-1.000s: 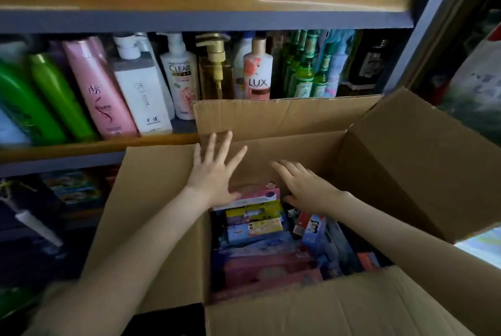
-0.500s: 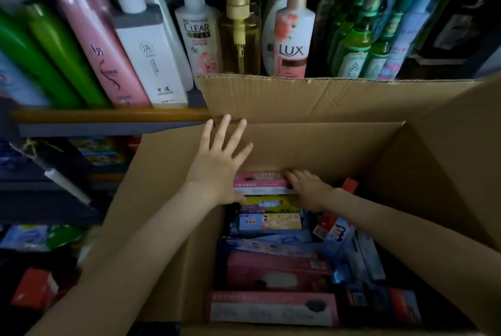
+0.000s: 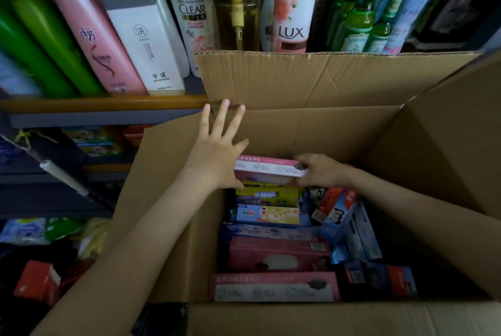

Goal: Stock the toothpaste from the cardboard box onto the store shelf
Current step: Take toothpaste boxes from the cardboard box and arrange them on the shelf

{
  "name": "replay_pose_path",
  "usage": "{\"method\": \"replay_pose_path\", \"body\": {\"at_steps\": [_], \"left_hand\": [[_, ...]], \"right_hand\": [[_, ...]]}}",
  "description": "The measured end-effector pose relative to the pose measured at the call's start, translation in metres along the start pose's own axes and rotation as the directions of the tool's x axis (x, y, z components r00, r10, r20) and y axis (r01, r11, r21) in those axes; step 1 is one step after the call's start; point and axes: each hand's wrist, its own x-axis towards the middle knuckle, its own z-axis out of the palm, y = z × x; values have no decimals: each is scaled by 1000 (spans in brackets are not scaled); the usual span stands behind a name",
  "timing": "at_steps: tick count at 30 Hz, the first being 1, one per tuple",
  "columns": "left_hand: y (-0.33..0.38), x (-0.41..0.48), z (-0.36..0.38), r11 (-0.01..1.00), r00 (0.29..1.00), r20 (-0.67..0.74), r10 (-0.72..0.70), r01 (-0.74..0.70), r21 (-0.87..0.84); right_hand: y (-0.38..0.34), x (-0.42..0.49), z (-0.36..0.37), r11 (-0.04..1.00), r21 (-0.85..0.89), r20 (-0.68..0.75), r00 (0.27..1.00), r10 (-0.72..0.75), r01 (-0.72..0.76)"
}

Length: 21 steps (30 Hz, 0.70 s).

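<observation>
An open cardboard box (image 3: 311, 129) fills the middle of the view, with several toothpaste cartons (image 3: 273, 254) lying flat inside. A pink and white toothpaste carton (image 3: 267, 166) is raised at the far end of the box. My right hand (image 3: 318, 170) grips its right end. My left hand (image 3: 218, 151) has its fingers spread over the box's left wall, and its thumb touches the carton's left end. A yellow carton (image 3: 268, 213) and a purple one (image 3: 267, 196) lie just below.
The store shelf (image 3: 103, 104) behind the box carries shampoo and body wash bottles (image 3: 143, 34) and green bottles (image 3: 355, 21). Lower shelves at the left hold packets and a red box (image 3: 38, 278). The box flaps stand up at the right and far sides.
The camera has come closer to the box. My right hand has closed on the pink carton's right end and lifted it slightly. My left hand stays spread at the left wall.
</observation>
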Motion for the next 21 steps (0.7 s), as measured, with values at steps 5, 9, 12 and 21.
{"method": "replay_pose_path", "body": {"at_steps": [5,9,12,21], "left_hand": [[-4,-2,-7,981,998,-19,62,-64,-182],[-11,-1,-6,944,992,-59,115,-127,-303],[-12,-1,-6,932,990,-60,127,-140,-334],[-13,3,1,928,991,-100,87,-117,-353]], "right_hand": [[-17,-58,-24,923,381,67,995,-76,45],[-13,-69,-16,891,453,133,990,-40,-25],[-4,-67,0,893,432,213,976,37,-128],[-1,-61,46,981,-174,412,898,154,-88]]}}
